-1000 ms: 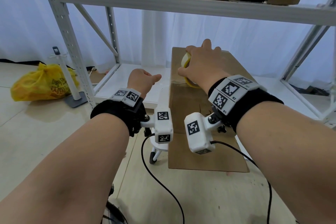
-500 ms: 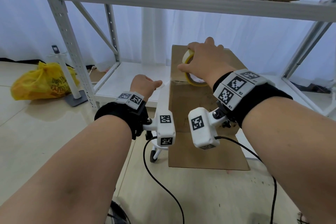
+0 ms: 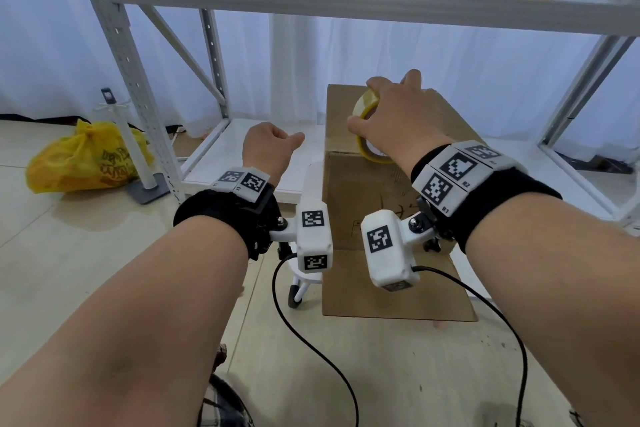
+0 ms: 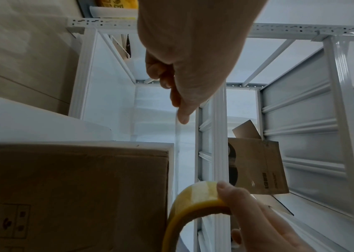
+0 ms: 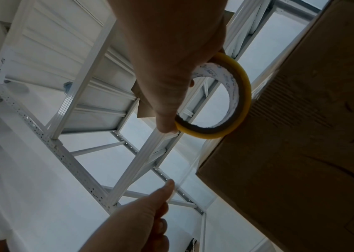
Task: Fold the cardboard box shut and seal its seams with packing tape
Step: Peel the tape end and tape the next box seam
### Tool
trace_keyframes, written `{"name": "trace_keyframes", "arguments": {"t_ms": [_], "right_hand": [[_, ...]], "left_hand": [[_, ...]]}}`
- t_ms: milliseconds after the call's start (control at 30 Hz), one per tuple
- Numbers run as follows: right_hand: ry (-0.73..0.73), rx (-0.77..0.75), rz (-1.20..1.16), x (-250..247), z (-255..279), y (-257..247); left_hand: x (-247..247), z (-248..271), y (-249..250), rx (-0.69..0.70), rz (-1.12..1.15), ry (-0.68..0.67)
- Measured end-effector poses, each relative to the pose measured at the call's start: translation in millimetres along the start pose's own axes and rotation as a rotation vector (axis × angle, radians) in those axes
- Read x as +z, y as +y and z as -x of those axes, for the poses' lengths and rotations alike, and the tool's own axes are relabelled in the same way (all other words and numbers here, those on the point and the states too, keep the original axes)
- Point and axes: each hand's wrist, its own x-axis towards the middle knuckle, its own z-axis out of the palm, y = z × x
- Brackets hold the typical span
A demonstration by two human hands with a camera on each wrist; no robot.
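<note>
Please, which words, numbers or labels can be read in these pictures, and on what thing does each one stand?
"R2": on the marker band at the right wrist.
"R1": on the same band, lower tile.
Too blurred or small to read: the print on the yellow bag, inside the tape roll, and on the cardboard box.

On my right wristband (image 3: 464,172) I can read "R1" and "R2" beside the black-and-white square markers. The yellow bag (image 3: 86,158) at the left carries dark printing too blurred to make out. Markings on the cardboard box (image 3: 360,204) and the tape roll's (image 5: 221,102) core stay illegible.
</note>
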Motion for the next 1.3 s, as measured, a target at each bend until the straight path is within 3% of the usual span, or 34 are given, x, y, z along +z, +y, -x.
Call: {"name": "trace_keyframes", "arguments": {"t_ms": [567,833,1133,1300], "right_hand": [[-0.025,-0.003,0.057,-0.6,3.2,-6.4],[-0.021,-0.009,0.073,0.7,2.0,-6.2],[-0.021,-0.031,0.069,2.6,-2.5,-5.7],[-0.02,-0.054,0.081,2.9,-2.2,-4.4]], "left_hand": [[11.6,8.6,-16.1,-0.096,-0.093,-0.13],[22.5,13.0,-19.6,-0.37,0.107,-0.291],[34.7,19.4,-18.2,-0.547,0.27,-0.321],[33.4,19.8,-18.1,-0.554,0.197,-0.339]]}}
